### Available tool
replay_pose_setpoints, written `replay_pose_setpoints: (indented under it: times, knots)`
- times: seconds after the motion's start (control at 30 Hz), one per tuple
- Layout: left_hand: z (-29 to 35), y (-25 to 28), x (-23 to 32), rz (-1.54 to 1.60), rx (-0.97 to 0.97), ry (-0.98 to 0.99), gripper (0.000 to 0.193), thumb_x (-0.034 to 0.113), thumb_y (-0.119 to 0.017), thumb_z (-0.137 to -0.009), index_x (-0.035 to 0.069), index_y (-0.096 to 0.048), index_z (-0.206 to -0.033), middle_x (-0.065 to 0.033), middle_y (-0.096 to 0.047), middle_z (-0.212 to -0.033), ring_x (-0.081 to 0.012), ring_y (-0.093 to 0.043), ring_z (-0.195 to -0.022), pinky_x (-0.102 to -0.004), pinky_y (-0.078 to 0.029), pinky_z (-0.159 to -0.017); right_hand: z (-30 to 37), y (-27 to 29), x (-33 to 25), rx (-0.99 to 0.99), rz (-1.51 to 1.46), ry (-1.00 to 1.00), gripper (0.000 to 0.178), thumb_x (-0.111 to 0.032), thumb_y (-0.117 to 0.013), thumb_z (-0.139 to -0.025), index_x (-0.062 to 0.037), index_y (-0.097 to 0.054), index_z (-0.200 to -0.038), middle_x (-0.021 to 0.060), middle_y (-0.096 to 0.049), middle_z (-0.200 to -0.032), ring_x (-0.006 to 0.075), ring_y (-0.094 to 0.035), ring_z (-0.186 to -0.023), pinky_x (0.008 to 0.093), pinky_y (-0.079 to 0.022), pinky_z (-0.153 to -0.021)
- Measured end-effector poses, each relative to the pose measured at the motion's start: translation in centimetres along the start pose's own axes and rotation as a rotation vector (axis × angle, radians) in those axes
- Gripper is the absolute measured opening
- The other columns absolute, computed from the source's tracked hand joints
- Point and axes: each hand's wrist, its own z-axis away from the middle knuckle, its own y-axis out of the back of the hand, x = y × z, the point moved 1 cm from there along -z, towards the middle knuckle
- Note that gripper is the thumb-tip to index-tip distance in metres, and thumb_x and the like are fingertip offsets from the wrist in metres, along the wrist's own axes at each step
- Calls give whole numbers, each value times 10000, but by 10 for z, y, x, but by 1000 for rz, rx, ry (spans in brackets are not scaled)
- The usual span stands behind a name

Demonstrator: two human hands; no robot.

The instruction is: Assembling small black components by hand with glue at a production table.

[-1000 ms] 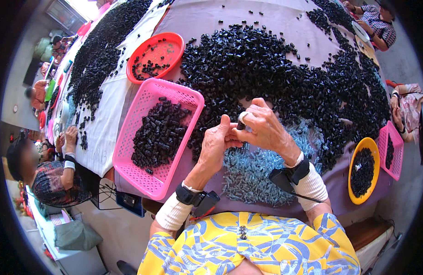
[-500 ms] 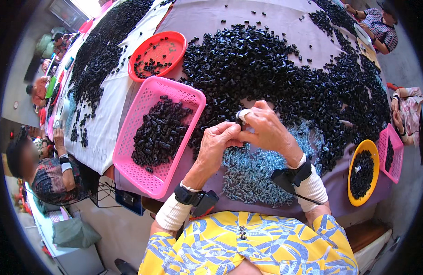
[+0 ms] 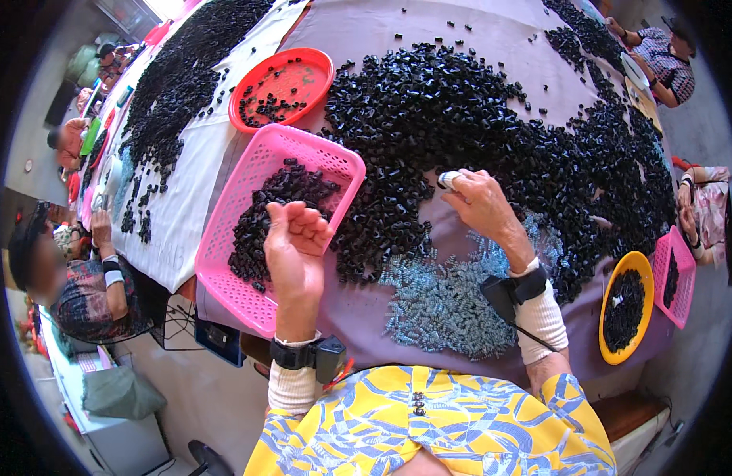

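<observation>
My left hand is over the near right side of a pink perforated basket, palm turned up. Its fingers are loosely curled and apart, and no piece shows in it. Inside the basket lies a heap of small black plastic pieces. My right hand is at the near edge of a big pile of black pieces, its fingers curled together with white tape on one fingertip. Whatever they may pinch is hidden. Just below that hand, small pale-blue metal springs are spread on the cloth.
A red round tray with a few black pieces stands behind the basket. At right are a yellow bowl and a smaller pink basket. Co-workers sit at the left and right. Another black pile covers the left cloth.
My hands, together over the springs before, are now apart. The left hand has moved left over the pink basket and turned palm up; the right has shifted slightly right toward the black pile.
</observation>
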Motion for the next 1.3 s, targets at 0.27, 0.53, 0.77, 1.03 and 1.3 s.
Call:
replay_pose_setpoints:
  times: [0.27,0.53,0.77,1.03,1.3]
  knots:
    - [4,-26,-34,-215,-197,186,216,230,-514,-941,34,-604,-922,-67,-638,-766,-154,-630,-677,-295,-537,-646,-18,-31,-1,-95,243,76,167,-72,-601,-739,-85,-610,-905,63,-586,-832,241,-566,-826,397,-399,-757]
    - [1,-27,-48,-324,-196,259,176,199,-530,-934,41,-606,-923,-55,-642,-784,-138,-630,-684,-276,-532,-646,-4,-16,-1,-158,196,121,101,-135,-644,-708,-71,-597,-770,54,-595,-806,227,-553,-877,379,-402,-788]
    - [-3,-31,-70,-434,-223,292,167,166,-581,-902,28,-601,-993,-59,-650,-828,-135,-632,-697,-267,-536,-651,2,1,-13,33,-45,57,141,-145,-659,-732,-35,-601,-800,105,-600,-758,258,-573,-746,365,-427,-699]
    - [-2,-49,-82,-383,-324,224,262,95,-627,-859,8,-569,-1099,-68,-648,-905,-127,-633,-756,-258,-539,-681,-1,18,-42,-12,-484,-96,171,-143,-644,-798,14,-580,-823,142,-584,-708,286,-580,-616,360,-439,-546]
    - [-6,-55,-72,-220,-268,164,94,26,-539,-857,-7,-563,-942,-152,-647,-916,-199,-658,-775,-308,-555,-698,1,39,-22,54,-301,-20,172,-155,-650,-772,-1,-573,-768,139,-573,-686,320,-572,-649,390,-438,-587]
